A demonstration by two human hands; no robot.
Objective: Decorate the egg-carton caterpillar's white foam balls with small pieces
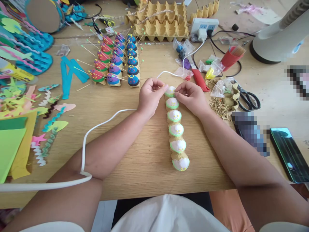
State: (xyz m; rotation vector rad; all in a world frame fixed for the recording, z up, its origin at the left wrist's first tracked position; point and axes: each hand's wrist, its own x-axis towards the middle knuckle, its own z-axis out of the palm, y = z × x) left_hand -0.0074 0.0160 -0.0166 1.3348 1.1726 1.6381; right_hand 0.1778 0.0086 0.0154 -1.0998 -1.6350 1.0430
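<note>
A strip of egg carton cups point(177, 130) runs away from me along the wooden table. Its bumps are covered in white, with light green rims and small yellow bits. At the far end, both hands close in on the last bump point(171, 91). My left hand point(151, 96) is on its left side, thumb and fingers pinched together; whatever is between the fingertips is too small to make out. On the other side, my right hand point(191, 98) has its fingers curled in, with the tips against the bump's right edge.
Painted carton strips with stick antennae point(114, 61) stand at back left. A white cable point(96, 120) crosses my left forearm. Egg trays point(161, 22) and a power strip point(205, 25) lie behind. Scissors point(248, 98), a phone point(288, 151) and clay packets point(185, 61) are rightward; paper cutouts point(58, 125) leftward.
</note>
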